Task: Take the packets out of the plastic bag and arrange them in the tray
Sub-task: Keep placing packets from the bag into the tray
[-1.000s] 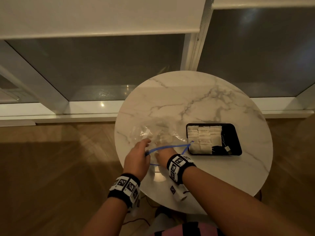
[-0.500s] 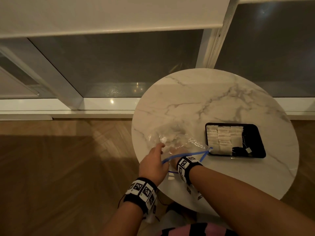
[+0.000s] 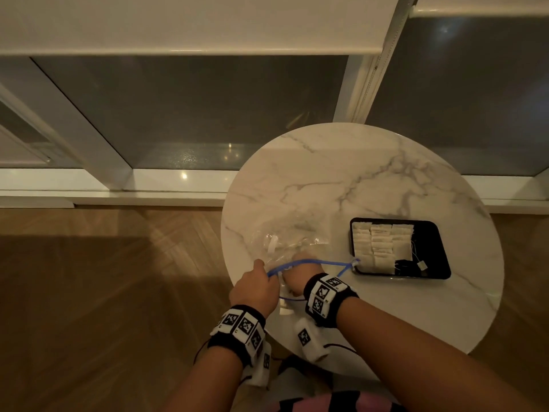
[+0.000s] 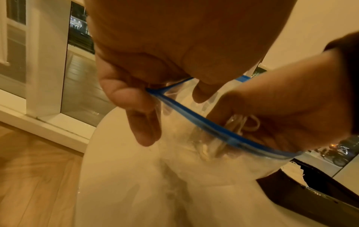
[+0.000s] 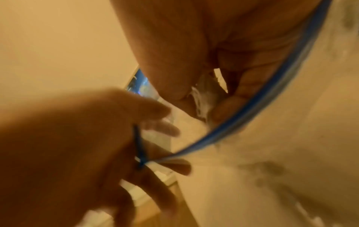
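A clear plastic bag [image 3: 285,242] with a blue zip rim [image 3: 312,261] lies on the round marble table [image 3: 356,179]. My left hand [image 3: 261,275] pinches the rim [image 4: 194,116] at its left end and holds the mouth wide. My right hand [image 3: 292,281] is inside the bag's mouth. In the right wrist view its thumb and fingers [image 5: 227,107] pinch a white packet [image 5: 200,92]. The black tray [image 3: 433,248] stands to the right, with several white packets [image 3: 377,245] in rows across its left and middle part.
The table stands against a low window sill [image 3: 148,185] and dark glass. Wooden floor [image 3: 104,292] lies to the left. A packet's string and tag [image 3: 421,265] trail over the tray's bare right part.
The head view has swung left, so the table now sits further right in the frame. Both hands stay at the bag's mouth, the right hand still inside it.
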`<action>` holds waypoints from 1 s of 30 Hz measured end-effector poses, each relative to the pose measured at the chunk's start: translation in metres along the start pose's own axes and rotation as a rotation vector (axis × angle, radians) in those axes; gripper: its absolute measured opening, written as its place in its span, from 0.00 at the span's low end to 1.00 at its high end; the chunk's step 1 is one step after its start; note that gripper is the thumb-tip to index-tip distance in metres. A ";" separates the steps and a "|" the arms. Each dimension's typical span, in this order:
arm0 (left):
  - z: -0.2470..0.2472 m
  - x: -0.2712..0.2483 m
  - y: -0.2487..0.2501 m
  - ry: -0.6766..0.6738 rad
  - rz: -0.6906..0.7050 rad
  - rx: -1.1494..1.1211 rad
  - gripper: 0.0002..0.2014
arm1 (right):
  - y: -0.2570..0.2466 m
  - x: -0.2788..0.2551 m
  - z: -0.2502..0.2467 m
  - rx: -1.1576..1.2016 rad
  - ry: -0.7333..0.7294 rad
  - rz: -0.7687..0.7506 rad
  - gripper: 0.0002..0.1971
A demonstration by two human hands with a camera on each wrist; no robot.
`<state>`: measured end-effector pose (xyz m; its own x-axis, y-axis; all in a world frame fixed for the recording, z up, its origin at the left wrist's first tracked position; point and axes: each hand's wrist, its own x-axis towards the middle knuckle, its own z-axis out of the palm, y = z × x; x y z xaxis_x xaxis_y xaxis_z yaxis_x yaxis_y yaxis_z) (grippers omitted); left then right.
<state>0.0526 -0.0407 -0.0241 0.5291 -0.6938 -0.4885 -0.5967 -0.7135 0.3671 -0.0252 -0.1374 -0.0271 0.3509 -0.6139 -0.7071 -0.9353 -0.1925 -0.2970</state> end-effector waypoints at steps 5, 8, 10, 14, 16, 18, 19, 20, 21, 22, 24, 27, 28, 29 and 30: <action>-0.003 0.010 0.005 0.000 -0.015 -0.064 0.12 | 0.009 -0.015 -0.016 0.393 0.055 0.027 0.10; -0.004 0.017 0.008 0.016 -0.035 -0.136 0.12 | 0.022 -0.023 -0.023 0.682 0.034 0.064 0.06; -0.005 0.022 0.010 0.044 -0.055 -0.178 0.12 | 0.034 -0.030 -0.028 0.824 0.001 0.050 0.05; -0.005 0.028 0.015 0.097 -0.031 -0.284 0.12 | 0.059 -0.048 -0.037 1.022 -0.088 -0.062 0.01; -0.005 0.025 0.018 0.063 -0.016 -0.357 0.20 | 0.073 -0.056 -0.040 1.075 -0.125 -0.100 0.01; -0.007 0.019 0.019 0.097 0.002 -0.331 0.28 | 0.089 -0.062 -0.043 1.122 -0.163 -0.120 0.05; -0.009 0.013 0.019 0.175 0.028 -0.274 0.30 | 0.097 -0.063 -0.044 1.144 -0.176 -0.131 0.09; -0.011 0.005 0.021 0.279 0.072 -0.256 0.29 | 0.105 -0.065 -0.045 1.169 -0.182 -0.148 0.12; -0.012 -0.003 0.023 0.374 0.130 -0.305 0.25 | 0.111 -0.068 -0.046 1.195 -0.181 -0.167 0.14; -0.014 -0.013 0.029 0.407 0.178 -0.403 0.19 | 0.117 -0.071 -0.048 1.222 -0.173 -0.193 0.16; -0.016 -0.029 0.042 0.276 0.196 -0.662 0.07 | 0.126 -0.076 -0.051 1.257 -0.174 -0.251 0.17; -0.008 -0.040 0.069 -0.200 0.078 -0.994 0.12 | 0.135 -0.083 -0.059 1.284 -0.202 -0.336 0.14; -0.004 -0.040 0.075 -0.307 0.049 -1.080 0.15 | 0.137 -0.083 -0.060 1.281 -0.204 -0.351 0.14; 0.000 -0.040 0.082 -0.356 0.047 -1.151 0.16 | 0.140 -0.083 -0.063 1.272 -0.202 -0.361 0.14; 0.004 -0.039 0.088 -0.357 0.065 -1.189 0.16 | 0.144 -0.083 -0.065 1.261 -0.196 -0.375 0.14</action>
<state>-0.0234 -0.0760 0.0244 0.2148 -0.7987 -0.5621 0.3997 -0.4533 0.7967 -0.1917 -0.1639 0.0301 0.6768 -0.5397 -0.5008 -0.1359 0.5769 -0.8054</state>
